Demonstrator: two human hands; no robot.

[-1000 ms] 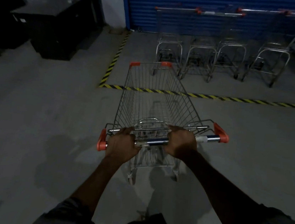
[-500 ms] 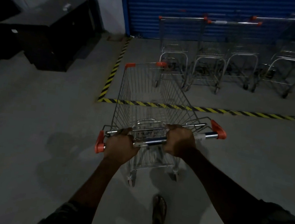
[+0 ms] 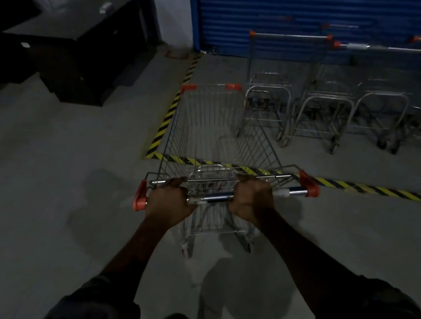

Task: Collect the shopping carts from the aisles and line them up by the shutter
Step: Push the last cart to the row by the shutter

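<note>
On the chrome handle in the near middle, the fingers of both hands are curled tight round the bar. The left hand grips it beside the orange cap at the left end. The right hand grips nearer the middle, with bare bar running out to the right cap. The shopping cart they hold reaches its wire basket across the yellow-and-black hazard tape on the floor, which is dull grey concrete. Just beyond it and to the right, a row of parked carts stands side by side in front of the blue shutter. A dark table sits at the far left by a pale wall. The room is dim.
</note>
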